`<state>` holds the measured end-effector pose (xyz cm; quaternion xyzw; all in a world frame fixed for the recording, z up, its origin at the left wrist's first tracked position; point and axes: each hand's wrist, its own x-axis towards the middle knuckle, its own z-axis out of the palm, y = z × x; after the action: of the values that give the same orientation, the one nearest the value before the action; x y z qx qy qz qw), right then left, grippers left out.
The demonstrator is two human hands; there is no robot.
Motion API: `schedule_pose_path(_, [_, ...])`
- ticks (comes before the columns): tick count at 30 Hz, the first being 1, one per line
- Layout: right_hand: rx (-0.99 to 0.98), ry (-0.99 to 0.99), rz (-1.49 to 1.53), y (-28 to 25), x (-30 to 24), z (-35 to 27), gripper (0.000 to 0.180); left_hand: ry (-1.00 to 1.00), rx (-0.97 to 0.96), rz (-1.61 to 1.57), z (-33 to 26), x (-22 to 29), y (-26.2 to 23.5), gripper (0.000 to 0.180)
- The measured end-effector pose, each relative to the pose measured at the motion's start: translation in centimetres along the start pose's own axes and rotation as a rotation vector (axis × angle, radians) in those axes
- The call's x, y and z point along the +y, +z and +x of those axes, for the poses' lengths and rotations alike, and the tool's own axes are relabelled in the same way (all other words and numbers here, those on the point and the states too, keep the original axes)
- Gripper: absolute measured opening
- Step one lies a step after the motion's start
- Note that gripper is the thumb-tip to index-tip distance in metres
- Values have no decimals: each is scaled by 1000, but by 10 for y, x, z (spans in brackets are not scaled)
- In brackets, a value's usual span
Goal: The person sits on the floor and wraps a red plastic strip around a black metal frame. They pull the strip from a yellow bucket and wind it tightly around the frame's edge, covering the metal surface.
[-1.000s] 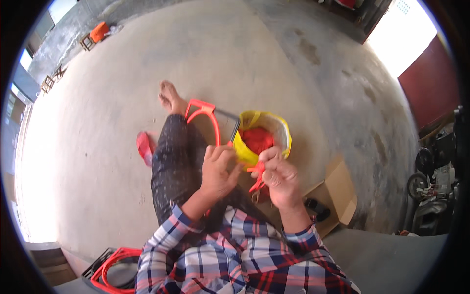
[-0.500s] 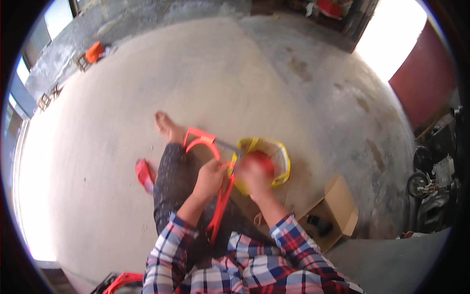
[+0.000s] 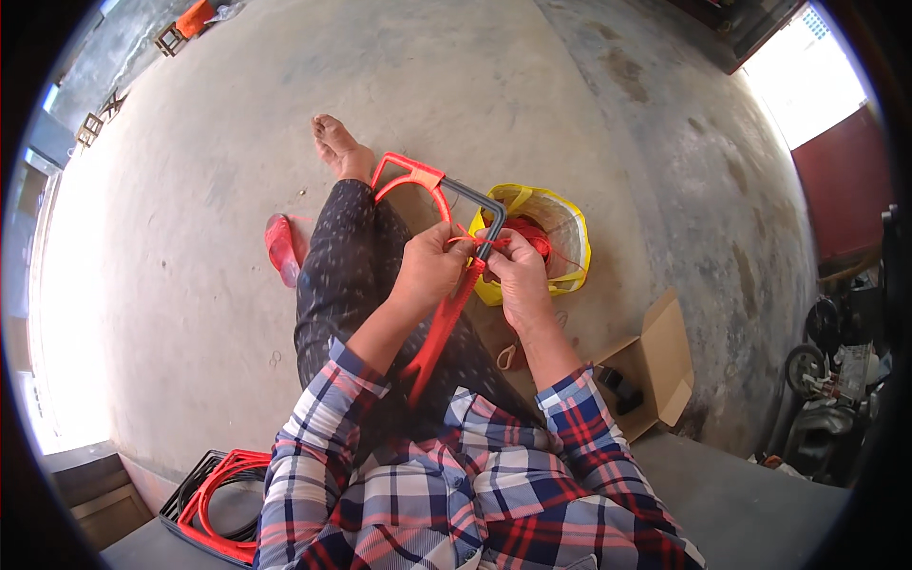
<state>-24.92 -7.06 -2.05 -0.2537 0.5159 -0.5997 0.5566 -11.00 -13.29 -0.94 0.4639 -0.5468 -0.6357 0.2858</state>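
Across my lap lies a red and black plastic frame [image 3: 443, 328] with angled corners and a curved red inner piece. Thin red cord [image 3: 472, 239] passes round its black bar near a joint with the red part. My left hand [image 3: 435, 271] pinches the cord on the left side of the bar. On the other side, my right hand [image 3: 522, 280] is closed at the bar with cord between thumb and fingers; its exact grip on the frame is partly hidden. Just beyond it stands a yellow bag [image 3: 583, 249], open at the top, with a bundle of red cord [image 3: 530, 234] inside.
To the right sits an open cardboard box [image 3: 667, 356] holding a black object [image 3: 622, 389]. More red and black frames [image 3: 223, 499] are stacked at lower left. A red shoe [image 3: 282, 249] lies left of my leg. Small stools [image 3: 171, 40] and a motorcycle [image 3: 822, 380] stand farther off.
My right hand, blurred over the bag before, is now at the frame's black bar, pinching red cord beside my left hand. The view has tilted down, showing more of the stacked frames.
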Motion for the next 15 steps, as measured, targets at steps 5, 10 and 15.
schedule_pose_path(5, [105,-139,50,13,-14,-11,15,78,16,-171,1,-1,-4,8])
schedule_pose_path(10, [-19,-511,-429,-12,-11,-26,14,23,-83,-213,-14,18,-14,10])
schedule_pose_path(15, [7,-613,-681,7,-16,-23,28,117,-26,-199,-15,6,-5,11])
